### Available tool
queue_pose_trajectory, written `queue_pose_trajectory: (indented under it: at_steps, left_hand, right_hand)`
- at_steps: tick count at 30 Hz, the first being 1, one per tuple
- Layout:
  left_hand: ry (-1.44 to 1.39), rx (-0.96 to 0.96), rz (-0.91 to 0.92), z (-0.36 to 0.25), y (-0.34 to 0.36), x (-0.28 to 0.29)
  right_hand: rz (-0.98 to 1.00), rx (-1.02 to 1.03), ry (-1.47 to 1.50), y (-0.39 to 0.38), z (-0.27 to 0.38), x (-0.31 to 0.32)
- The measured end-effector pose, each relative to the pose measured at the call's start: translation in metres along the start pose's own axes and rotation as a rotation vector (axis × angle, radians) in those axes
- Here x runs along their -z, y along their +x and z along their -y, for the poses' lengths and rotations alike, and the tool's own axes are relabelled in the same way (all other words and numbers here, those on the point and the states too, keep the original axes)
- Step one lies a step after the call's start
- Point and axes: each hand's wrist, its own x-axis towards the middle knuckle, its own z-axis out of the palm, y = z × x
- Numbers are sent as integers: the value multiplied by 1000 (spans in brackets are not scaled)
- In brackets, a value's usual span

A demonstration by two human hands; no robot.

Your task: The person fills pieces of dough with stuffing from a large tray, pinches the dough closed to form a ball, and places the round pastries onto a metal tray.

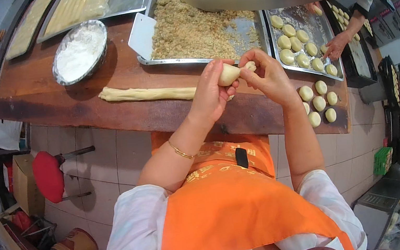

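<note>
A smooth pale dough ball (228, 74) rests in the fingers of my left hand (209, 90), which curl round its side. My right hand (267, 76) pinches a small twisted end of dough (250, 66) at the ball's right side. Both hands are above the wooden table's near edge. Left of them, a long rope of dough (147, 93) lies across the table, its right end hidden behind my left hand. Beyond my hands stands a large metal tray of crumbly brown filling (195, 33), with a white scraper (143, 36) at its left corner.
A bowl of white flour (80, 52) stands at the left of the wooden table (25, 90). Round filled dough pieces (319, 103) sit at the right, more in a floured tray (341, 67). Another person's hand (339, 44) reaches over that tray. A red stool (50, 176) stands lower left.
</note>
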Motion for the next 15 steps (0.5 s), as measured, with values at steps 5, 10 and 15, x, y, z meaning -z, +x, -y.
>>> queue_pose_trajectory:
  at_steps: [5,10,15]
  left_hand:
    - [57,13,95,-17,-17,-13]
    - [120,26,64,-13,-14,-5]
    - [56,-15,8,-20,-24,-19]
  right_hand:
    - [12,41,21,-1,5,4]
    - [32,131,-187,-3,21,-2]
    - [20,182,-271,-7,22,-1]
